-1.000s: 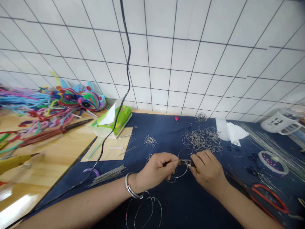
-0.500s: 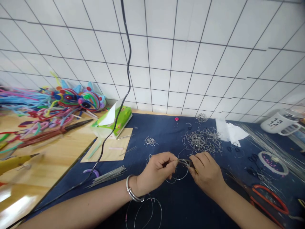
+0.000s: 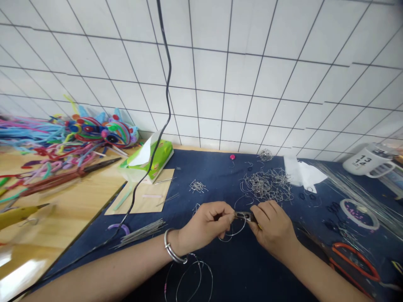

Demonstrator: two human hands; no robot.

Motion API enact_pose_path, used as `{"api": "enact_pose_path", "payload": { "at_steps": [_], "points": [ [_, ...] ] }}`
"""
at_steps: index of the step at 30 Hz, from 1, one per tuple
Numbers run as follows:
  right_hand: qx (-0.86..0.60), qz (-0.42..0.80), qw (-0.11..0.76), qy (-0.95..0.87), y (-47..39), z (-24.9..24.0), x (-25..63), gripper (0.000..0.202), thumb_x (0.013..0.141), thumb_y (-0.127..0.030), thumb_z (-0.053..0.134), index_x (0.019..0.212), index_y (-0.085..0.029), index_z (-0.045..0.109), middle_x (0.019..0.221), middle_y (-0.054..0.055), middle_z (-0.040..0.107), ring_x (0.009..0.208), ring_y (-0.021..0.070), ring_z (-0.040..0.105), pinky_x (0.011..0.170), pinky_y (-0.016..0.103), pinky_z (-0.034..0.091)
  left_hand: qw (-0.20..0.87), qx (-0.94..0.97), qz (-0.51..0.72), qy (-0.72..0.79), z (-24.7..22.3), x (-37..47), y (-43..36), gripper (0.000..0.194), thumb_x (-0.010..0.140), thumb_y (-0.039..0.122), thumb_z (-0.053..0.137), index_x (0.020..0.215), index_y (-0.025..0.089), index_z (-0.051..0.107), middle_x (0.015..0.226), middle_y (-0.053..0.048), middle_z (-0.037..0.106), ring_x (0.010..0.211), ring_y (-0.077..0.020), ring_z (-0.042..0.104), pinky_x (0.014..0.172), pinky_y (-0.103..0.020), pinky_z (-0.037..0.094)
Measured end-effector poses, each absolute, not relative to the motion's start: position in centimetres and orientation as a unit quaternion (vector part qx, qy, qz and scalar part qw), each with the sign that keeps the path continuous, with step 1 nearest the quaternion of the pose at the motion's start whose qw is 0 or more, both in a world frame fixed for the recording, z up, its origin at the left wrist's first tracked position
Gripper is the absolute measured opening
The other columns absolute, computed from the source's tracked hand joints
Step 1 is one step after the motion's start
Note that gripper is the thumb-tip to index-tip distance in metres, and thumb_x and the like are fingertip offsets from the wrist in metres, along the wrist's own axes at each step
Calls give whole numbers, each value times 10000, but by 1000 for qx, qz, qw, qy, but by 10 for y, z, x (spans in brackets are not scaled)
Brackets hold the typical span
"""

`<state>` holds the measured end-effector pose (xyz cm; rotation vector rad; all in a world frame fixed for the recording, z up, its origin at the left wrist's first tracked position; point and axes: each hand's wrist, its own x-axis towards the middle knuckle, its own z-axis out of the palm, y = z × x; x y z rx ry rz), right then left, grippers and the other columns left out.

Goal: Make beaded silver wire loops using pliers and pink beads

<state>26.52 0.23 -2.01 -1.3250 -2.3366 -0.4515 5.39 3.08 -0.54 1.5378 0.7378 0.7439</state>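
My left hand [image 3: 210, 223] is closed in a pinch on a thin silver wire, part of it curving below the fingertips as a loop [image 3: 241, 230]. In my right hand [image 3: 273, 223] is a pair of pliers [image 3: 247, 216], its handles mostly hidden by the fingers. The pliers' jaws point left and meet the wire right by my left fingertips. Whether the jaws are fully closed is too small to tell. Below my left wrist, larger wire rings [image 3: 200, 279] with a few pink beads lie on the dark blue cloth [image 3: 252, 268].
Behind my hands lie a tangled heap of bent wires [image 3: 267, 184] and a small wire pile [image 3: 197, 186]. Orange-handled scissors [image 3: 355, 256], a bead dish [image 3: 359, 214] and a mug [image 3: 367, 161] are at right. A tissue pack [image 3: 151, 161], straight wires [image 3: 141, 233] and a black cable [image 3: 136, 197] are left.
The wire loop has shifted slightly left and turned, and the pliers' head shows more clearly. Both hands keep nearly the same place and grip.
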Motion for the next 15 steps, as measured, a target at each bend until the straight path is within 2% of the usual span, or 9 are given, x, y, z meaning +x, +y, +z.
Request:
{"api": "enact_pose_path", "payload": {
  "at_steps": [15],
  "points": [
    [-459, -156, 223, -846, 4, -22, 264, 188, 837, -270, 482, 877, -118, 584, 719, 70, 520, 711, 180, 462, 669, 340, 399, 596, 652, 333, 330, -3, 56, 28, 176, 844, 256, 473, 735, 125, 520, 579, 39, 477, 464, -46, 451, 457, -171, 366]
  ]
}}
